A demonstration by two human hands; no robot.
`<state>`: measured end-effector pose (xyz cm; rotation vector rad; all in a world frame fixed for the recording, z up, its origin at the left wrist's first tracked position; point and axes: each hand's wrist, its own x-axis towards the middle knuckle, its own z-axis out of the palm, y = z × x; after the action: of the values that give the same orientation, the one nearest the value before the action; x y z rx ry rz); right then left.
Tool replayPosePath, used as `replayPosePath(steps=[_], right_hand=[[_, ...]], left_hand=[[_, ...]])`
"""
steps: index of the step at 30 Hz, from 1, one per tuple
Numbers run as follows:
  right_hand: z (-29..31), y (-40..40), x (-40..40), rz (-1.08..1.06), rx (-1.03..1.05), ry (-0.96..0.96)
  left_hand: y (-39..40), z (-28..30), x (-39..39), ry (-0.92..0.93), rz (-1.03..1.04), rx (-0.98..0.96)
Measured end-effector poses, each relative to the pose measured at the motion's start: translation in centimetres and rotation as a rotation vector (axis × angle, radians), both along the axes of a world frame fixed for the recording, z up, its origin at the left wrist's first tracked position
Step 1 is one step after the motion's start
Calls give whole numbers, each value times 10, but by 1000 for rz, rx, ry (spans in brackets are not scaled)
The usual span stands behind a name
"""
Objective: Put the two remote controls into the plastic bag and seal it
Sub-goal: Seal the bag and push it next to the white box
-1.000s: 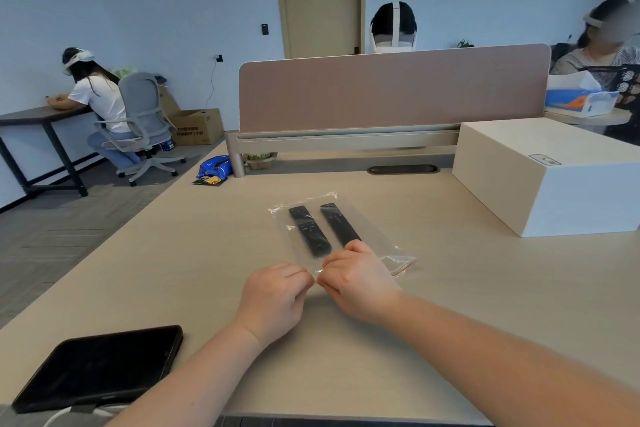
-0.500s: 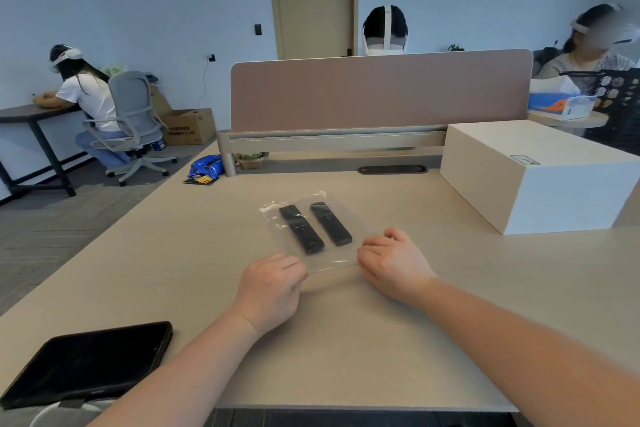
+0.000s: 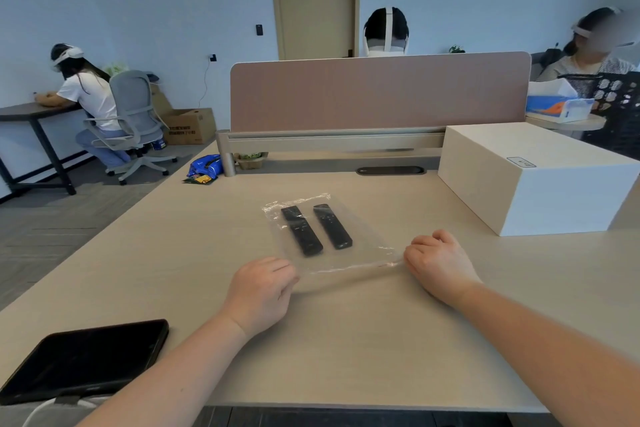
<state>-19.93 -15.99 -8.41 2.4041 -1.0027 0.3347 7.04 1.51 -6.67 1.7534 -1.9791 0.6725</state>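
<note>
A clear plastic bag (image 3: 363,246) lies flat on the light wooden desk (image 3: 346,340). Two black remote controls lie side by side inside it, the left remote (image 3: 302,230) and the right remote (image 3: 332,226). My left hand (image 3: 261,291) pinches the bag's near left corner. My right hand (image 3: 438,262) pinches the near right corner at the end of the bag's strip. The near edge of the bag is stretched straight between both hands.
A black tablet (image 3: 86,360) with a white cable lies at the near left. A white box (image 3: 533,177) stands at the right. A pink divider panel (image 3: 377,94) closes the desk's far side. People sit at other desks beyond.
My right hand has slid to the right along the bag's near edge, away from my left hand. The two hands were together a second ago and are now far apart.
</note>
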Motion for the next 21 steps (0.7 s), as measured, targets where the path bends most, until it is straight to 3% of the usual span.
replayPosePath(steps=[5,10,14,17,21], right_hand=[[4,2,-14,-141,230,-40],[17,12,7,-190,529,-309],[26,5,32,-256,766,-596],[35,-1,51,-294,930,-758],[41,-7,67,-328,1032,-623]], left_hand=[[3,-14,19,83,-26,187],[7,2,7,277,-53,271],[-11,14,4,533,146,204],[-33,12,5,599,321,378],[-64,7,-1,532,372,555]])
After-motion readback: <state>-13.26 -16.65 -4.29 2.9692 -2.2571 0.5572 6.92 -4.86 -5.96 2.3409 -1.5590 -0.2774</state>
